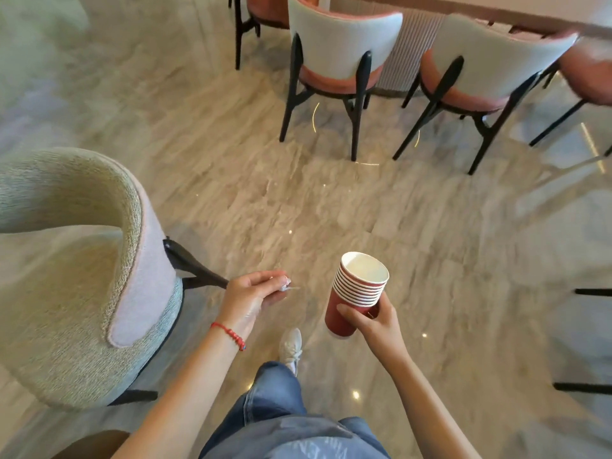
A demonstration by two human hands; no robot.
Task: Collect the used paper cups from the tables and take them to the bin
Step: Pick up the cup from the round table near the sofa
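Cups (pixel 359 294), red paper ones nested into a single stack, sat in the right hand (pixel 372 321) in the head view, right of centre and near the bottom of the scene. The fingers curled round the lower body of the outermost cup, with the thumb across its near side. The stack's long axis ran tilted, its white open mouth up and leaning slightly to the far right, its red base down toward the person's legs. Several rolled rims showed one above another below the mouth.

The left hand (pixel 255 296) hung out to the left of the stack, apart from it, with its fingers loosely curled. Something small and pale showed at its fingertips; whether it was pinched there or merely the nails, I could not tell.

A green armchair (pixel 82 276) stood close at the near left, just beside the left arm. Two pink-and-white chairs (pixel 344 51) stood at the far side, tucked against a surface (pixel 480 11) along the top right edge. Marble floor (pixel 265 193) lay open between them. A white shoe (pixel 291 349) stepped forward below the hands.

No bin appeared anywhere, and no loose cup showed on the visible part of that far surface. Judged from this, the stack was being carried in transit, and the right hand alone bore it. The coming move would depend on keeping that tilted stack steady while walking, the left hand being the nearer spare support.
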